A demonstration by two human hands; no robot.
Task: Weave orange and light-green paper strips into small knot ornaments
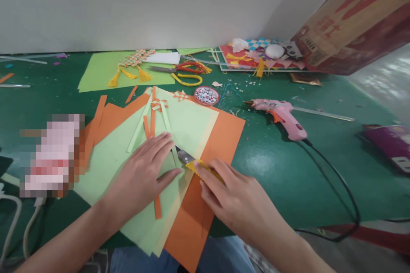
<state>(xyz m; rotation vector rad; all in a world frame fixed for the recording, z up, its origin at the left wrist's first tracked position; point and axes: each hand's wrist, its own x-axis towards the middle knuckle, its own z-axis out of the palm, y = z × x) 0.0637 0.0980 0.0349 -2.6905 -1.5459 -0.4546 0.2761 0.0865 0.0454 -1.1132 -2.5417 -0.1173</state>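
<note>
My left hand [150, 164] lies flat, fingers stretched out, pressing on paper strips over a pale green sheet [112, 179]. My right hand [227, 187] is closed around a yellow utility knife [200, 168], whose blade end points left toward my left fingers. A light green strip [166, 119] runs down from a small woven orange-and-green piece [158, 104] to the blade. An orange strip [158, 207] emerges below my left hand. Orange sheets [224, 136] lie under the green ones. Whether the blade touches the strip I cannot tell.
A pink hot glue gun [282, 115] with a black cord lies at the right. Scissors [179, 70] with red and yellow handles and a round dish of googly eyes [206, 95] sit behind the sheets. A paper bag [355, 21] stands at back right; a blurred-out object [53, 158] is at left.
</note>
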